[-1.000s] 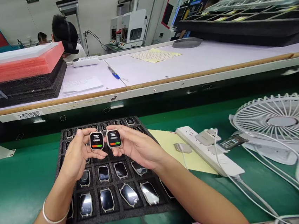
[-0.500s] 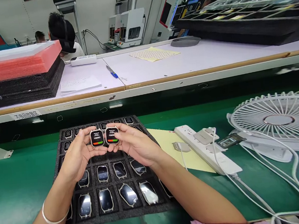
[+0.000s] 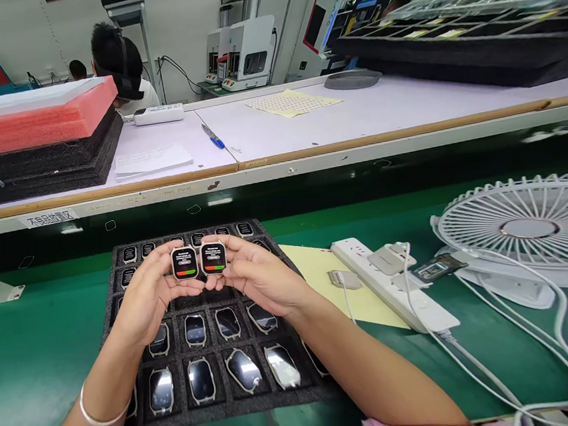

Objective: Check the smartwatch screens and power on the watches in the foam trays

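Observation:
My left hand (image 3: 146, 296) grips a small watch body (image 3: 184, 263) whose lit screen shows text with a red and green bar. My right hand (image 3: 254, 276) grips a second lit watch body (image 3: 213, 258) right beside it, the two almost touching. Both hands hover over a black foam tray (image 3: 148, 420) on the green mat. The tray's pockets hold several watch bodies with dark screens (image 3: 201, 380). A silver bangle (image 3: 95, 415) circles my left wrist.
A white power strip (image 3: 397, 292) with plugs and cables lies to the right on a yellow sheet (image 3: 314, 270). A white fan (image 3: 527, 230) lies face up at the far right. Behind runs a white bench with foam stacks (image 3: 36, 140), a pen (image 3: 215, 138), and a seated person (image 3: 121, 61).
Both hands with their watch bodies drew slightly closer together and a little up and away from me; the view shifted a touch. Since half a second ago almost nothing moved.

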Demonstrator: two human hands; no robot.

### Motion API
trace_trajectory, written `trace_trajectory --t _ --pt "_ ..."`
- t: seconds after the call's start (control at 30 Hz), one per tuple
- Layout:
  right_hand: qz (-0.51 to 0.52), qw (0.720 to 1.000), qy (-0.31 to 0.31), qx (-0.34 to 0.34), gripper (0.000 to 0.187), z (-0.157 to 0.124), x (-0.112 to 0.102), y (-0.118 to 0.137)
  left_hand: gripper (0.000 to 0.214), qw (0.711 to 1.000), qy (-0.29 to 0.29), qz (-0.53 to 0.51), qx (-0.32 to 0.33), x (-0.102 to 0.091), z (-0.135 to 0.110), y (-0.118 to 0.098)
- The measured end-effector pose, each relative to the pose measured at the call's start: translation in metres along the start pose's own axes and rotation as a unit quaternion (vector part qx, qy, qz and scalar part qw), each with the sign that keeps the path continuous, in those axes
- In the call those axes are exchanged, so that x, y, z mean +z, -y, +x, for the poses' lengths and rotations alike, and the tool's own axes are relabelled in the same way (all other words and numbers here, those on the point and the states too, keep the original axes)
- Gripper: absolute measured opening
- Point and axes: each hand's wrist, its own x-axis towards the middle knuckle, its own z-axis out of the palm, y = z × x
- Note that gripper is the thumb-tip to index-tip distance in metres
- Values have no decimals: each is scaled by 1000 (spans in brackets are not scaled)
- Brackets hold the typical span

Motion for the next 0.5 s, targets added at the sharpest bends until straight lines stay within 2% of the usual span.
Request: trace_trajectory --t 0.5 --pt "-24 1000 0 -7 49 -2 3 2 46 998 -1 55 12 3 -2 1"
